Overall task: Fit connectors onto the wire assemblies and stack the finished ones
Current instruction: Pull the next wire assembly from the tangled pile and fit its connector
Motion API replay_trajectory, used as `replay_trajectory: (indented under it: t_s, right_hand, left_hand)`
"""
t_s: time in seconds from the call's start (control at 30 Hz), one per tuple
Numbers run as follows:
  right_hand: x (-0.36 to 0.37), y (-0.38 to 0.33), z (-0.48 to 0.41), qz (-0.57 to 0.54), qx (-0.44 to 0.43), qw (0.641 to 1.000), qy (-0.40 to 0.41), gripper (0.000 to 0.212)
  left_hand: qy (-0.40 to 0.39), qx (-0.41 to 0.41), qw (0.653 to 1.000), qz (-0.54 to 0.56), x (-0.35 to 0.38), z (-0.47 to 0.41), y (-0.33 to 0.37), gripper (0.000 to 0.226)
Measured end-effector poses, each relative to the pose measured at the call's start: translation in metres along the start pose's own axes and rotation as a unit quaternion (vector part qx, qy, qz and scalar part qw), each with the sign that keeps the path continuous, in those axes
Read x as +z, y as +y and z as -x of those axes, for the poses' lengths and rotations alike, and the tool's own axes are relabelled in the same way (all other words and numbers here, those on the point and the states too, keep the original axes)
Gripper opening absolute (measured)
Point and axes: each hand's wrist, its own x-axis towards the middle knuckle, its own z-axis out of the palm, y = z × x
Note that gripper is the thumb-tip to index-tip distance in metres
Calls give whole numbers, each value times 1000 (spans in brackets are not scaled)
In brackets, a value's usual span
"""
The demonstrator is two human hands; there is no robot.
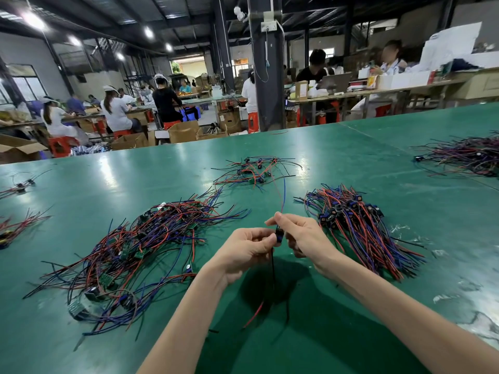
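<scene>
Flanking the hands (244, 248) pinching a connector (279, 235) lie a wire heap (151, 247) and stack (361, 230).

Factory hall, dark metal roof, ceiling lights (33, 20) on. Glossy green counter (108, 184); dark pillar (266, 76) just past its far edge. Windows (24, 85) on left wall, bright doorway (189, 67) far back. Work tables (378, 90) with seated workers, red stools (60, 145), cardboard boxes (183, 132) on floor.

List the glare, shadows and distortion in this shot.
Head view: ceiling lamps throw pale glare streaks on the green table; the left hand and right hand, pinching the connector, cast a dark shadow beneath; wide-angle distortion tilts the left-side windows; distant workers look soft.
</scene>
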Motion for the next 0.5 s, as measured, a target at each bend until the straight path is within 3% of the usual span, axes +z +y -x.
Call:
replay_trajectory:
  t_s: [0.17, 0.33, 0.43, 0.5]
  right_hand:
    - [0, -4, 2, -1, 38, 999, -5, 28]
    - [9, -3, 8, 11, 27, 997, -72, 24]
    - [10, -2, 7, 8, 13, 997, -76, 27]
    - [9, -2, 6, 10, 15, 997, -69, 26]
  left_hand:
    - [66, 24, 987, 144, -3, -4, 6, 13]
    - [87, 45, 987, 128, -5, -5, 4, 16]
    - [70, 44, 989, 120, -1, -4, 3, 7]
    - [67, 26, 992, 108, -1, -4, 1, 14]
